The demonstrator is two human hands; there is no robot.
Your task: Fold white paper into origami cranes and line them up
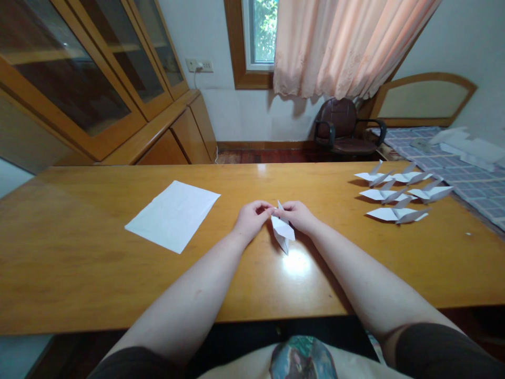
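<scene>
A small folded white paper piece [283, 231] is held just above the wooden table [98, 273] near its middle. My left hand [252, 217] pinches its upper left part with curled fingers. My right hand [299, 216] pinches the upper right part, fingers closed on the paper. The paper's pointed lower end hangs toward me between the two wrists. A flat white sheet of paper [173, 215] lies on the table to the left of my left hand.
Several finished folded paper cranes [396, 192] sit in a group at the table's right side. A dark office chair [343, 129] stands behind the table under a pink curtain. A wooden glass-door cabinet [90, 79] lines the left wall. A bed [465, 168] is at the right.
</scene>
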